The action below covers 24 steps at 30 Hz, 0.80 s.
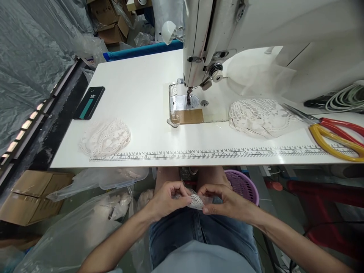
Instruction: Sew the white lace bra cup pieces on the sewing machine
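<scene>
Over my lap, below the table's front edge, both hands pinch one small white lace piece point(196, 201). My left hand point(167, 199) grips its left end with curled fingers. My right hand point(227, 203) holds the right end between thumb and fingers. A white sewing machine point(216, 34) stands on the white table point(142, 94), its needle point(188, 96) over the metal plate. One pile of white lace pieces point(105, 138) lies at the table's left front, and a larger lace pile point(260, 117) lies right of the needle.
A black phone point(89, 102) lies at the table's left edge. Scissors with red and yellow handles point(332, 132) rest at the right. A ruler strip point(216, 153) runs along the front edge. A purple basket point(243, 185), plastic bags point(93, 212) and cardboard boxes point(31, 197) sit below.
</scene>
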{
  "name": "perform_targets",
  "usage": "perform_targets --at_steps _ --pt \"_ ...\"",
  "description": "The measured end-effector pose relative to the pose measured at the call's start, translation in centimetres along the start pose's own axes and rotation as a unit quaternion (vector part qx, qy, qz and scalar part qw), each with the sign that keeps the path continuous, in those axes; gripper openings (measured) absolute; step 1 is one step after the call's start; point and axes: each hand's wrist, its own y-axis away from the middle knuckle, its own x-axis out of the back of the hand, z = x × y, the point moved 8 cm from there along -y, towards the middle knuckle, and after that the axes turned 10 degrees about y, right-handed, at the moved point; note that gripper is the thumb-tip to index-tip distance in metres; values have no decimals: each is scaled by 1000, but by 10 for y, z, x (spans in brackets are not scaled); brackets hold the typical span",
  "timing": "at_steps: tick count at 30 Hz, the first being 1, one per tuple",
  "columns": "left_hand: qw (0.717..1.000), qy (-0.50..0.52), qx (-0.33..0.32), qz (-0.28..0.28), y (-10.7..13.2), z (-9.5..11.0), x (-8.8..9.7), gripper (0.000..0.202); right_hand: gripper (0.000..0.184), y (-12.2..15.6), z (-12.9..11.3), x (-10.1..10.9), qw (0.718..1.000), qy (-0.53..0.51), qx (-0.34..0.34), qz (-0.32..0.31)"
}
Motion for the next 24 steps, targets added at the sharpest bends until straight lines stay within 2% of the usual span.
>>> perform_targets --at_steps 4,8,15,20,24 --pt "1000 26 -1 9 -2 0 3 28 27 -2 0 -2 1000 16 6 1" --pt "999 51 -5 -7 -4 0 4 29 25 2 -1 4 998 55 12 13" --pt "999 35 -16 -18 -7 10 0 30 32 2 -10 2 998 48 34 7" --pt "995 -41 -64 -63 -7 27 -9 20 27 0 -18 4 995 77 55 27" --pt "990 -100 -77 -57 -7 31 -8 19 37 -4 -23 5 995 63 56 52"
